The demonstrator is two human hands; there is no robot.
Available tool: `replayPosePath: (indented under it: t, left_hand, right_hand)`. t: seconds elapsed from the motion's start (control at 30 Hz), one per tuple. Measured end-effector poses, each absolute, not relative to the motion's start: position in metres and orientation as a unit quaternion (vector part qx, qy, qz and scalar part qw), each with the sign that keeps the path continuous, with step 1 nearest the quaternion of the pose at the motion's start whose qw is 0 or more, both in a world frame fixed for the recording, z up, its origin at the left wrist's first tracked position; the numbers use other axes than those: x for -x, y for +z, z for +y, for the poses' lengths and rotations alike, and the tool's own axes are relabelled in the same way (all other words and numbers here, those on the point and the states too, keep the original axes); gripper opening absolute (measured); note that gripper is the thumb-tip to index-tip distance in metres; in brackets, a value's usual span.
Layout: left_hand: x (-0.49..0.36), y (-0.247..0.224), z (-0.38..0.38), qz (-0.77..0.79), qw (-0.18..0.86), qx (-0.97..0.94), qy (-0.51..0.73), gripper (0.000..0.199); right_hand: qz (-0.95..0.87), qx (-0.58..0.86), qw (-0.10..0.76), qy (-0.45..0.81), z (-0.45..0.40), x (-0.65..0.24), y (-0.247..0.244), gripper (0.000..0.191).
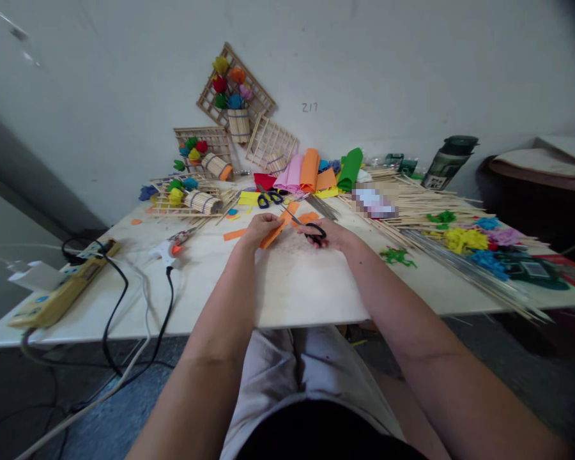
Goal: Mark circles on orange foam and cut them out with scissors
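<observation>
My left hand (261, 230) pinches a strip of orange paper (274, 237) over the middle of the table. Fingers of my right hand (333, 234) are wrapped round the black handles of a pair of scissors (316, 234). Their blades point up and left, at the orange strip; whether they touch it I cannot tell. Beyond the scissors lies another orange piece, and one more orange strip (234, 235) rests left of my left hand. A second pair of scissors (270, 199) with dark blue handles lies farther back.
At the left are a hot glue gun (167, 253) and a power strip (62, 287) with trailing cables. Bamboo sticks (426, 203), a dark bottle (449, 162) and coloured paper bunches (466, 241) lie right. Rolled paper (310, 170) and stick lattices with paper flowers (234, 86) stand at the back.
</observation>
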State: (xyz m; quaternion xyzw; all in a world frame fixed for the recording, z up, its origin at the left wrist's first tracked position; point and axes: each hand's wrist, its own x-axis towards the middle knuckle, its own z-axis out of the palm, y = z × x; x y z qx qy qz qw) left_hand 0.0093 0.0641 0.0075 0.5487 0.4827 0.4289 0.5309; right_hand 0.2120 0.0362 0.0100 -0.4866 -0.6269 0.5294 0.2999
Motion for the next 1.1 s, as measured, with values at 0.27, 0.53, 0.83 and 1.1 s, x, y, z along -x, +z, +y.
replayPosePath:
  t: [0.27, 0.53, 0.83, 1.1]
  left_hand:
    - [-0.0096, 0.0091, 0.0622, 0.486, 0.530, -0.545, 0.430, 0.017]
    - [-0.0076, 0.0059, 0.0663, 0.482, 0.521, -0.554, 0.436, 0.022]
    - [-0.0016, 0.0067, 0.0667, 0.477, 0.576, -0.533, 0.397, 0.024]
    - [-0.0110, 0.0084, 0.0697, 0.494, 0.570, -0.409, 0.513, 0.016]
  right_hand:
    - [-0.605, 0.490, 0.314, 0.544, 0.0421, -0.2129, 0.0039, 0.028]
    - [-0.569, 0.505, 0.339, 0.553, 0.0367, -0.2102, 0.0108, 0.018]
    - [-0.563, 0.495, 0.371, 0.547, 0.0426, -0.2114, 0.0070, 0.018]
    - [-0.531, 0.513, 0.412, 0.534, 0.0416, -0.2083, 0.0090, 0.020]
